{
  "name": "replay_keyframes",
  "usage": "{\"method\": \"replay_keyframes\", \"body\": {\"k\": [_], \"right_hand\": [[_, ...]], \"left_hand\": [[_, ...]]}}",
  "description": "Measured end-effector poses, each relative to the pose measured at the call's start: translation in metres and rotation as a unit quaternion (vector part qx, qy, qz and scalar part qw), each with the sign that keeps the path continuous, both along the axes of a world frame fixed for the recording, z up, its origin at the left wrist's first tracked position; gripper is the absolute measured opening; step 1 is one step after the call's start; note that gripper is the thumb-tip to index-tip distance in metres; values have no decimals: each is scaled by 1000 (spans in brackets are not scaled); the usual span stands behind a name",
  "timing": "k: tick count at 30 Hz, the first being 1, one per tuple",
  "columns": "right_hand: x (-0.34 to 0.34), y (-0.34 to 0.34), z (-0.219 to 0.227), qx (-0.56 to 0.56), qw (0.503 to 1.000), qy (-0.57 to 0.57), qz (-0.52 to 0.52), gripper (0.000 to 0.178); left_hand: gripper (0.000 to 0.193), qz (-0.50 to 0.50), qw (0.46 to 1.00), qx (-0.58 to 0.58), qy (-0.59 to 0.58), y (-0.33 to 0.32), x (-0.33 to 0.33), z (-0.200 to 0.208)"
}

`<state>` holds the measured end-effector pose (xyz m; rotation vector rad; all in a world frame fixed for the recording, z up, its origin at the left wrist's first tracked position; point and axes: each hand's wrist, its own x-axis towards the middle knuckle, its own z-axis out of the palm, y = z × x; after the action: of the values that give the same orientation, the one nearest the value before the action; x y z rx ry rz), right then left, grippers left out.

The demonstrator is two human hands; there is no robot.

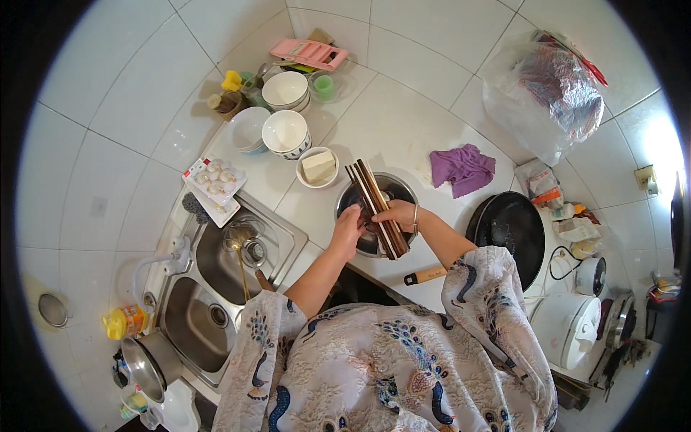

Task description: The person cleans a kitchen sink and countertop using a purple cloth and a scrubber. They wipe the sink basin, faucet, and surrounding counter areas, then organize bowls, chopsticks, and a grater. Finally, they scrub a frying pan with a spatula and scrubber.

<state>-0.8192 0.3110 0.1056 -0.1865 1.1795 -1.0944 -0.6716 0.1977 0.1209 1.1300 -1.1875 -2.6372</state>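
Note:
A bundle of several brown, dark and pale chopsticks [376, 209] slants over a round stainless steel bowl [410, 191] on the white counter. My right hand [397, 214] is closed round the bundle from its right side, and a bracelet circles that wrist. At the bundle's left side, my left hand [348, 229] has its fingers curled in against the chopsticks; its fingertips are partly hidden. The chopsticks and both hands cover much of the bowl's inside. Just beyond the left hand stands a white bowl with a pale block [318, 165] in it.
Left lies a double sink [288, 241] with a wire strainer [241, 234]. Stacked bowls [286, 132] stand at the back left. A purple cloth [463, 170] lies right of the steel bowl, near a black frying pan [509, 237]. A white rice cooker [565, 327] is farther right.

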Motion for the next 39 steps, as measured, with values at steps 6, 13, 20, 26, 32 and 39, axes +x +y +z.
{"method": "replay_keyframes", "body": {"k": [6,13,20,26,32,39], "right_hand": [[-1,4,-2,24,933,358,23,44],[-1,7,9,56,901,430,5,38],[-5,11,-1,36,913,407,-9,35],[-9,8,36,65,864,491,90,35],[-7,11,37,80,842,520,121,35],[-3,19,-17,51,920,389,-18,37]], "left_hand": [[28,-47,998,-9,-28,-3,-19,8],[19,-75,990,-104,-57,1,-29,-3],[14,-82,986,-120,-79,13,-33,1],[12,-99,985,-127,-67,15,-38,22],[12,-62,995,-54,-58,22,-34,7],[12,-62,994,-58,-65,7,-25,-5]]}}
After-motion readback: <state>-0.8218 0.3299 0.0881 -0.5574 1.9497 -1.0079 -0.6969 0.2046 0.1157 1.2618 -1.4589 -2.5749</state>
